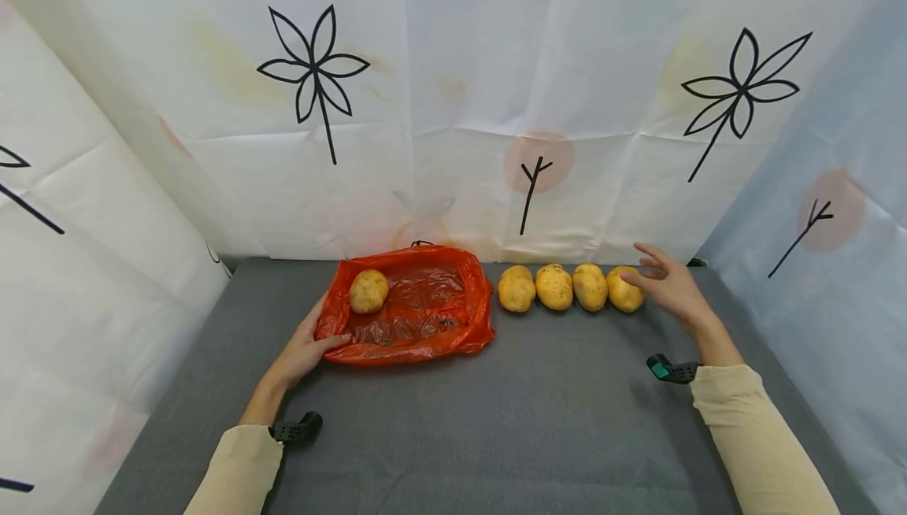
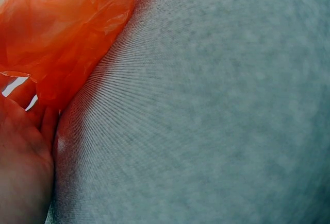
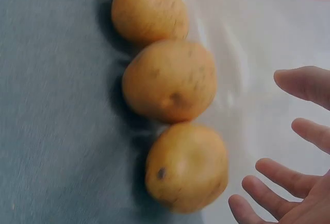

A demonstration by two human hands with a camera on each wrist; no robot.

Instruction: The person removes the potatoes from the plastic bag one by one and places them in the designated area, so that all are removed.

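A red plastic bag (image 1: 418, 353) lies spread wide on the table with one potato (image 1: 368, 291) inside at its left end. My left hand (image 1: 303, 353) holds the bag's left side, thumb over the rim and fingers along the outside. In the left wrist view the thin plastic (image 2: 67, 33) hangs over those fingers. Several potatoes stand in a row right of the bag. Over the rightmost potato (image 1: 627, 294) hovers my right hand (image 1: 669, 287), fingers spread and holding nothing. The right wrist view shows a gap between the fingers (image 3: 283, 177) and the nearest potato (image 3: 186, 167).
Grey cloth (image 1: 482, 436) covers the table. A white printed curtain (image 1: 453, 105) rises right behind the bag and potatoes, with more fabric at both sides. Black devices are strapped to the left wrist (image 1: 298, 428) and the right wrist (image 1: 673, 370).
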